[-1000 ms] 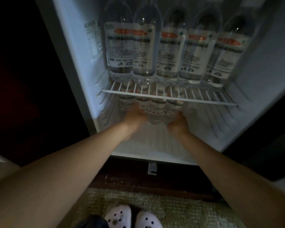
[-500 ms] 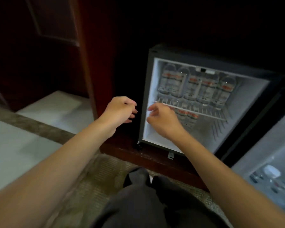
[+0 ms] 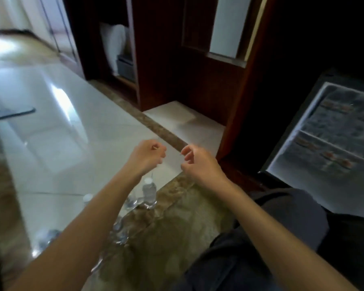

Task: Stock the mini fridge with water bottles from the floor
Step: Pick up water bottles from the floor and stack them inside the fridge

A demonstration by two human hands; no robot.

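Observation:
The open mini fridge [image 3: 286, 141] is at the right edge, with blurred rows of water bottles [image 3: 343, 120] on its shelves. Several clear water bottles stand on the floor under my left forearm; one with a white cap [image 3: 149, 192] shows plainly, others are partly hidden by the arm. My left hand [image 3: 148, 156] and my right hand [image 3: 198, 164] hover side by side above the floor, left of the fridge. Both are empty with fingers loosely curled and apart.
A pale glossy tile floor [image 3: 67, 131] stretches left, edged by a brown marble strip [image 3: 164, 131]. Dark wooden cabinetry [image 3: 198, 80] stands behind. A dark flat object [image 3: 11, 114] lies at the far left. My knees in dark trousers [image 3: 261, 248] are at the lower right.
Both hands came out of the fridge's lower shelf empty. The view swung left, so the fridge moved to the right edge and the floor bottles came into sight.

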